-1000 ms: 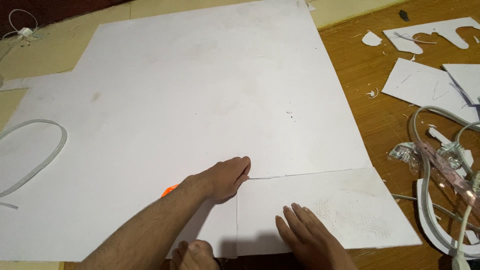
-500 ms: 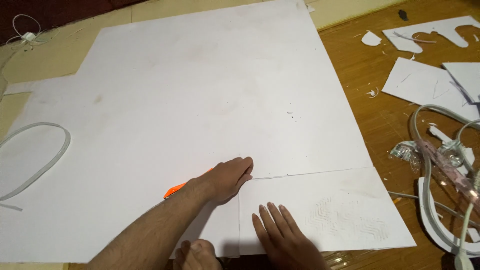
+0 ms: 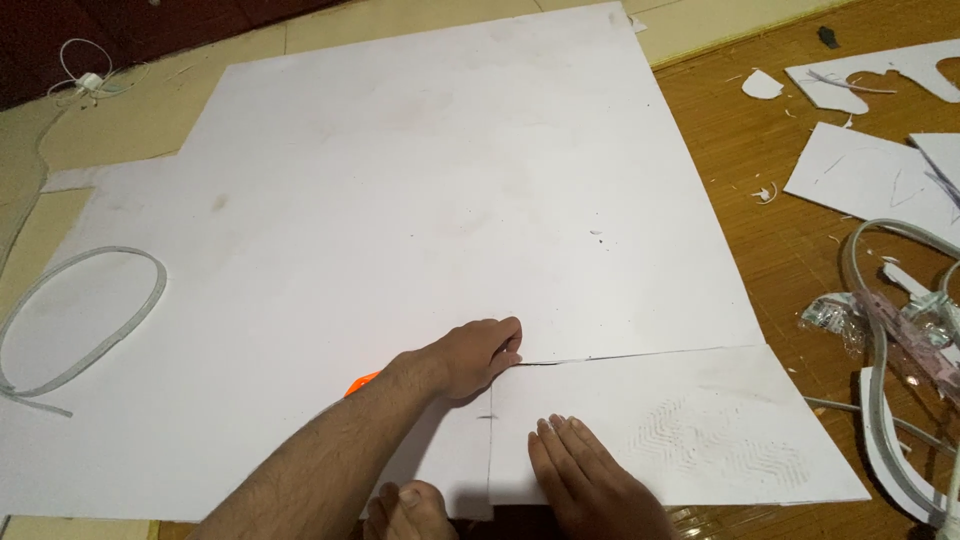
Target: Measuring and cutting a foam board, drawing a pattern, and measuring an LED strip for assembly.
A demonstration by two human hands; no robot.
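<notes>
While the right hand (image 3: 590, 480) presses flat on the matte white board (image 3: 420, 200), the left hand (image 3: 470, 355) curls, its grip hidden.

One big white board (image 3: 400, 220) lies there, with two hands (image 3: 470, 355) on it. One looped strip (image 3: 90, 320) rests at its left edge, and at least three white offcuts (image 3: 860, 180) lie at right.

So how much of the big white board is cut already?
A long slit already runs from the right edge of the big white board to the left hand, and a vertical cut shows below it. The right hand presses the corner piece flat. That piece is not yet lifted away.
</notes>
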